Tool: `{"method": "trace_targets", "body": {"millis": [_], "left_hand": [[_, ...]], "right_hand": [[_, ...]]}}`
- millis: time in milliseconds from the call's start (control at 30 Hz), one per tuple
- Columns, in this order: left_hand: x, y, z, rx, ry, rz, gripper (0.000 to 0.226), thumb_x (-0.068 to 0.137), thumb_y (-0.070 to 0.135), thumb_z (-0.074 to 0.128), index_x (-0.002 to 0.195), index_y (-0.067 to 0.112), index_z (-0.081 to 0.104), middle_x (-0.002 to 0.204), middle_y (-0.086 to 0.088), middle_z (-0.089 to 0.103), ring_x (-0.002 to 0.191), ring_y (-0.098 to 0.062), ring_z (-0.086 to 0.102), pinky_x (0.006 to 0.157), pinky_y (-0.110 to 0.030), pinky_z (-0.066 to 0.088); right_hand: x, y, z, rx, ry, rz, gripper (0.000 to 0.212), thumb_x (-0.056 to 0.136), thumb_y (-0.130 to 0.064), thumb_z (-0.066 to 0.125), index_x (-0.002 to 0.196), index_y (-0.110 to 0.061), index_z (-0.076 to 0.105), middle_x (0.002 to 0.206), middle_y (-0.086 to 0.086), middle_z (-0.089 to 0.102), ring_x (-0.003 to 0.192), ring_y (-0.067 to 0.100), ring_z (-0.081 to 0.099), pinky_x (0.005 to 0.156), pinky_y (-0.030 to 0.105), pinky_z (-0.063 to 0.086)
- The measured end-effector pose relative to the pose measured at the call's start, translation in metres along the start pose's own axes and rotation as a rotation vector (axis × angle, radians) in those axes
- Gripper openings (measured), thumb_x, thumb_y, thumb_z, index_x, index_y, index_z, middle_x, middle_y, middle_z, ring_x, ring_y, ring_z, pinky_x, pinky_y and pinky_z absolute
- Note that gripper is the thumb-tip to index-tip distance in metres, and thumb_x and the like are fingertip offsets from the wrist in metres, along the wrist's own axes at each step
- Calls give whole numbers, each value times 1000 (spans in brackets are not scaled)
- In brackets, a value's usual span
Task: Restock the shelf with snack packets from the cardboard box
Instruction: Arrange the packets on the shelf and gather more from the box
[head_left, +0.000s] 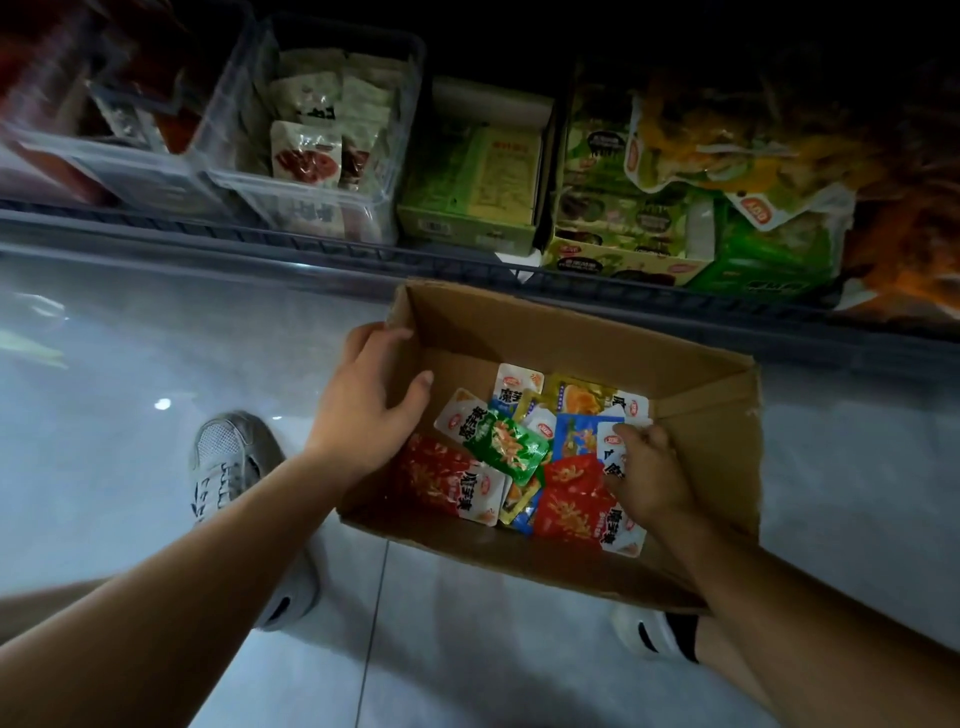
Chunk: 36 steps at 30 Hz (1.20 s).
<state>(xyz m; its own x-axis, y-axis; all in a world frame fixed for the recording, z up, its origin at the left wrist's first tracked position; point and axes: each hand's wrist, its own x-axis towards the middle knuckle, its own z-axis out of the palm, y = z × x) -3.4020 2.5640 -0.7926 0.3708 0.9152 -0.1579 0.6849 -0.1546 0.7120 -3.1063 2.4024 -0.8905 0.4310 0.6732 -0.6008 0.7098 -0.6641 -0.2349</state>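
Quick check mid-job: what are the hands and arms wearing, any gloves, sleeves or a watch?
Both are bare. The left hand and right hand show no gloves or rings; the left forearm and right forearm show no sleeves, watch or bands.

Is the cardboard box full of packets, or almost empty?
Almost empty: the cardboard box holds only one loose layer of snack packets on its floor, bare walls above.

place: shop | evidence: low shelf (363, 249) of boxed snack stock; clear bins (311, 197); tiled floor (130, 374)
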Motion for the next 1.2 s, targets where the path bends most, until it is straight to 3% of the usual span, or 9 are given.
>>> {"method": "trace_targets", "body": {"millis": [333, 433, 533, 600, 733, 867, 967, 1100, 1200], "left_hand": [[-1, -1, -1, 6, -19, -16, 52, 98, 36, 64, 145, 23, 46, 144, -2, 43, 116, -18, 53, 93, -34, 47], [-3, 1, -5, 55, -38, -18, 54, 95, 39, 66, 144, 25, 47, 152, -2, 32, 131, -30, 49, 104, -44, 48], [-6, 17, -9, 154, 17, 151, 53, 94, 42, 66, 142, 24, 51, 159, -3, 29, 146, -30, 33, 117, -50, 36], [-9, 35, -7, 106, -55, 201, 52, 94, 44, 65, 141, 23, 54, 152, -2, 44, 141, -22, 41, 115, -47, 40], [-16, 71, -5, -419, -525, -141, 47, 93, 36, 72, 137, 27, 58, 124, 9, 71, 107, -3, 70, 95, -28, 58], [-14, 58, -10, -521, -438, -180, 18, 99, 23, 65, 115, 28, 68, 107, 7, 78, 98, -11, 75, 88, -35, 60], [-3, 39, -19, -623, -258, -225, 14, 100, 16, 63, 109, 25, 69, 104, 4, 79, 96, -17, 76, 87, -40, 60], [6, 22, -24, -673, -102, -284, 16, 98, 17, 66, 113, 22, 69, 104, 1, 78, 99, -20, 75, 85, -38, 60], [9, 16, -23, -724, -72, -341, 27, 95, 23, 70, 122, 19, 68, 111, -5, 77, 102, -24, 75, 90, -45, 60]], "right_hand": [[-12, -9, -18, 37, 98, -165, 21, 88, -18, 72, 102, -31, 63, 125, 4, 65, 110, 24, 59, 91, 41, 52], [-21, -31, -51, 160, 2, -223, 16, 95, -19, 65, 105, -31, 61, 121, 1, 61, 96, 16, 58, 70, 30, 48], [-31, -62, -97, 165, 5, -323, 23, 93, -26, 69, 112, -33, 60, 110, -5, 61, 95, 12, 59, 75, 32, 50], [-43, -88, -124, 282, 19, -401, 24, 89, -24, 74, 107, -35, 62, 106, -10, 64, 97, 8, 61, 80, 32, 53], [-66, -137, -147, 573, -7, -519, 28, 82, -14, 81, 100, -29, 65, 91, -7, 74, 84, 7, 71, 71, 32, 61], [-63, -143, -136, 806, 11, -480, 29, 86, -21, 77, 112, -19, 64, 97, -1, 75, 87, 12, 73, 75, 28, 60], [-40, -101, -107, 591, 61, -354, 25, 92, -27, 70, 115, -22, 63, 103, -3, 70, 92, 10, 68, 83, 30, 56], [-16, -30, -41, 219, -205, -289, 27, 90, -12, 71, 110, -28, 62, 107, 1, 68, 99, 16, 66, 92, 45, 56], [-16, -10, -9, -29, -293, -288, 41, 88, -20, 74, 126, -24, 62, 124, 1, 63, 113, 16, 60, 98, 35, 51]]}}
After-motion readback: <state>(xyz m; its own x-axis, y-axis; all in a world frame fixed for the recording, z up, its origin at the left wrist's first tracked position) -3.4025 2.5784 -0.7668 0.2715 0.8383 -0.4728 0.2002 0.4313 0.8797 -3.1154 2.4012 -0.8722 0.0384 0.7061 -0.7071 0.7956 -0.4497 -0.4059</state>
